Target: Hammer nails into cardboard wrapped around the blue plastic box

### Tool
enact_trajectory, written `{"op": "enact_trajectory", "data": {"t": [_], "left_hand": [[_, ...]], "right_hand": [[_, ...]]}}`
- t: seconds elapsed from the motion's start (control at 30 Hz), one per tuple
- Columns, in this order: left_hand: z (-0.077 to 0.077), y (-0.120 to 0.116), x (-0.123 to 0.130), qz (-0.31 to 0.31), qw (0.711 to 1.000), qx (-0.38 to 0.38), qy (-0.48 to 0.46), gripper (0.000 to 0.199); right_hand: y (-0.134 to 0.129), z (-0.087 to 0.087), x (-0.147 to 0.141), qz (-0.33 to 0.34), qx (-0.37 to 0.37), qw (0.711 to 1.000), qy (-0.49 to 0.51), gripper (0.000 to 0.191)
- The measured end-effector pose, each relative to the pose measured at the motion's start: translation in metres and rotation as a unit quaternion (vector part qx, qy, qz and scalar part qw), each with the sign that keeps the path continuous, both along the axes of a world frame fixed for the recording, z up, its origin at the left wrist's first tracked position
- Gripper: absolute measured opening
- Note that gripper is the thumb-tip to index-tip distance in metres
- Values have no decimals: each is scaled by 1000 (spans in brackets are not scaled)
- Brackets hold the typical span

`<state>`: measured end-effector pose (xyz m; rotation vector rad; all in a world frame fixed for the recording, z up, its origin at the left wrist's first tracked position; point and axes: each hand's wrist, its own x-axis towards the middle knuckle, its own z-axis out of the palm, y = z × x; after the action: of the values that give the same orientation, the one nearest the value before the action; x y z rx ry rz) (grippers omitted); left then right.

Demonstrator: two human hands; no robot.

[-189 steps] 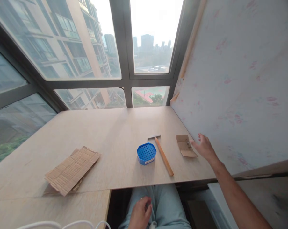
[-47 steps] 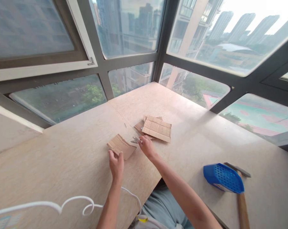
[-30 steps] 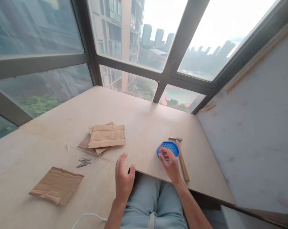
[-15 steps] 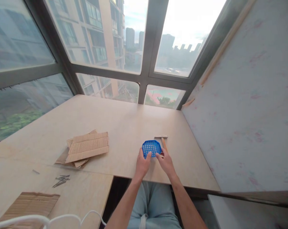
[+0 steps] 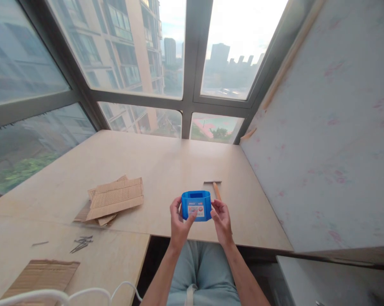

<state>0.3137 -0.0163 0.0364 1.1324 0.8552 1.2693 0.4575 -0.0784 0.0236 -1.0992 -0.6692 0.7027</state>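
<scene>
A blue plastic box (image 5: 196, 206) with a printed label on its near side and a dark opening at the top is held up over the table's front part. My left hand (image 5: 180, 219) grips its left side, the thumb lying across the front by the label. On the other side, my right hand (image 5: 222, 217) closes on the right edge with thumb and fingertips. Just behind the box lies a hammer (image 5: 216, 190) with a metal head and wooden handle. The lower handle is partly hidden by my right hand.
Stacked corrugated cardboard pieces (image 5: 115, 199) lie on the left of the table (image 5: 160, 161). Several nails (image 5: 81, 243) are heaped nearer, with a single nail (image 5: 40, 243) apart. Another cardboard sheet (image 5: 40, 278) and a white cable (image 5: 123, 284) are at the lower left. A wall (image 5: 319, 140) bounds the right.
Both hands have turned the blue box: its perforated, grid-like face showed before, and now the labelled side faces me. The view has shifted slightly.
</scene>
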Motion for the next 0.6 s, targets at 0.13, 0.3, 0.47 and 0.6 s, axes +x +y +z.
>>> {"op": "enact_trajectory", "data": {"t": [0.13,0.3,0.47,0.6], "left_hand": [[-19,-2,-10,-72,992,72,71,81],[-43,2,-19,-77,976,143,142,81],[-55,0,-16,-74,968,167,173,78],[-49,5,-24,-42,965,164,200,68]], "right_hand": [[2,-16,8,33,-11,999,-22,58],[2,-43,16,54,-35,996,-69,59],[1,-51,15,37,-39,987,-152,57],[-5,-43,13,4,-67,975,-211,54]]}}
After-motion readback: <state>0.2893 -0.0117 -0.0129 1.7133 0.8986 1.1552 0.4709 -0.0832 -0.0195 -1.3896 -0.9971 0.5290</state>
